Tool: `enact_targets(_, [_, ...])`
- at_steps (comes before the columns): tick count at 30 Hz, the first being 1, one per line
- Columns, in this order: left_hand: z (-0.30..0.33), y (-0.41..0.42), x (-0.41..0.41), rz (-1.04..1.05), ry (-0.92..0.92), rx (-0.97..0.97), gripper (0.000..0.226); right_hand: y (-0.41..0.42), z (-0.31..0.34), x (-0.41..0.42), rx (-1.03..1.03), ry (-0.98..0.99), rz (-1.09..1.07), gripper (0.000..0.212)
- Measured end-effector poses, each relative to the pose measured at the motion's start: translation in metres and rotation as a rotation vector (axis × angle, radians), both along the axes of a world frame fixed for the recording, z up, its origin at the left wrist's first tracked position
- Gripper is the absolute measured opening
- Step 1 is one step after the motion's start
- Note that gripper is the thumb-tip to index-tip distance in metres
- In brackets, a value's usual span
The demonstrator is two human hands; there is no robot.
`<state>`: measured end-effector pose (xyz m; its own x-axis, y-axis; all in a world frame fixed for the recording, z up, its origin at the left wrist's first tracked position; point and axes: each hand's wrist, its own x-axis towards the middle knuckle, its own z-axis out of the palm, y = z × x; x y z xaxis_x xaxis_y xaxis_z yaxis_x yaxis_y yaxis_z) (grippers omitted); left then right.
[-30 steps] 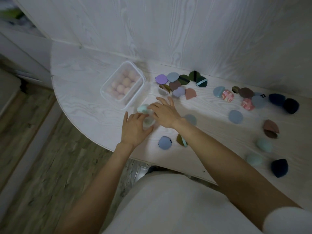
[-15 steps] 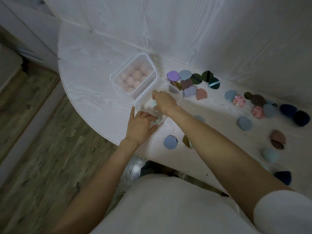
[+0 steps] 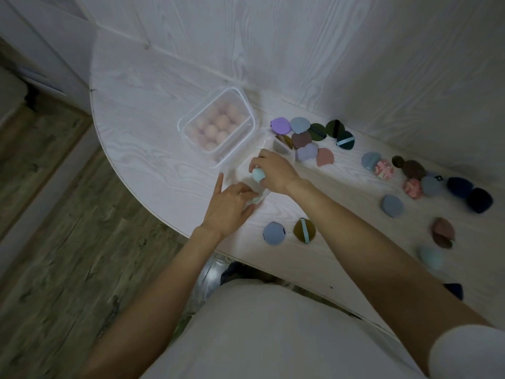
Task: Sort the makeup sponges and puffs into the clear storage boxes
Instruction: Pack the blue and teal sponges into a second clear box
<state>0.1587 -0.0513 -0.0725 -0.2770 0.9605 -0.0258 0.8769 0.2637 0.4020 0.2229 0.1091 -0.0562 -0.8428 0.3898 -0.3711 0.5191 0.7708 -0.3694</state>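
Fingers of the right hand (image 3: 274, 170) are pinched around a light blue sponge (image 3: 258, 174), holding it right over the second clear box (image 3: 269, 149), the one sitting just beside the box full of pink sponges (image 3: 218, 127). Left hand (image 3: 228, 206) rests at that box's near corner, index finger sticking out; can't tell if it's actually gripping anything. Loads of coloured puffs (image 3: 303, 139) are still scattered across the white table (image 3: 142, 110) to the right.
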Motion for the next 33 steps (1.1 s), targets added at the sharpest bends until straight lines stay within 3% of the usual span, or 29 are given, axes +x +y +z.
enact_targets(2, [-0.001, 0.000, 0.000, -0.006, 0.006, 0.008, 0.029, 0.003, 0.002, 0.003, -0.012, 0.011, 0.019, 0.032])
enact_targets(8, [-0.004, 0.001, 0.000, 0.008, 0.017, 0.025, 0.028, 0.008, 0.012, 0.005, -0.032, -0.055, 0.084, 0.030])
enact_targets(15, [-0.007, 0.003, -0.003, 0.025, 0.021, 0.027, 0.028, -0.006, 0.018, 0.009, 0.179, -0.078, 0.110, 0.028])
enact_targets(22, [-0.012, 0.001, -0.001, 0.045, 0.071, -0.073, 0.039, -0.004, 0.016, 0.014, 0.011, -0.092, -0.043, 0.012])
enact_targets(27, [-0.010, 0.000, -0.002, 0.028, 0.019, -0.053, 0.038, -0.010, 0.010, 0.008, -0.039, -0.090, -0.012, 0.026])
enact_targets(33, [-0.005, 0.001, 0.002, 0.045, -0.009, -0.108, 0.043, -0.008, 0.011, 0.008, 0.059, -0.170, 0.090, 0.034])
